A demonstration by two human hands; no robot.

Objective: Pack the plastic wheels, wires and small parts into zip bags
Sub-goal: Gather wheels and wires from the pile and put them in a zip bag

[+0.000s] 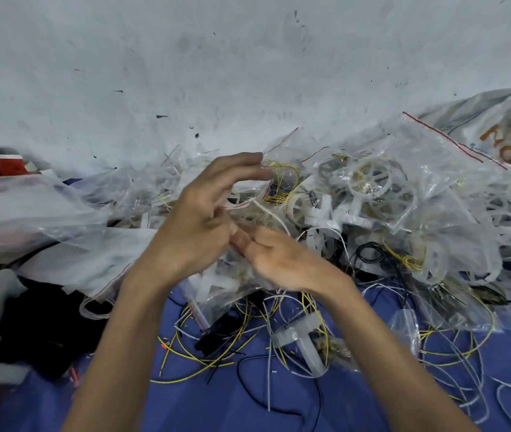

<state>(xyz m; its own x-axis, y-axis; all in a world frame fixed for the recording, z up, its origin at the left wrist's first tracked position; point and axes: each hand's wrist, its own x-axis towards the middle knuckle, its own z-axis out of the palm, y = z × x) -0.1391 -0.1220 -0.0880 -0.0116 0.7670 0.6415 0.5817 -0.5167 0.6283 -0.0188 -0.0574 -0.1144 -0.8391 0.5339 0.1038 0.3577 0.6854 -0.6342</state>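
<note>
Head view, zip bags [441, 169] holding wheels [371, 179], wires [283, 171]

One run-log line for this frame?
left hand, right hand: both at zip bag, grip blurred | white wire by bag mouth | filled bags heaped behind | loose wires on blue cloth

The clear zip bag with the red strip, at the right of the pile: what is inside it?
Through the clear zip bag a white spoked plastic wheel shows. Pale shapes around it are too blurred to name; folds cover the rest.
</note>
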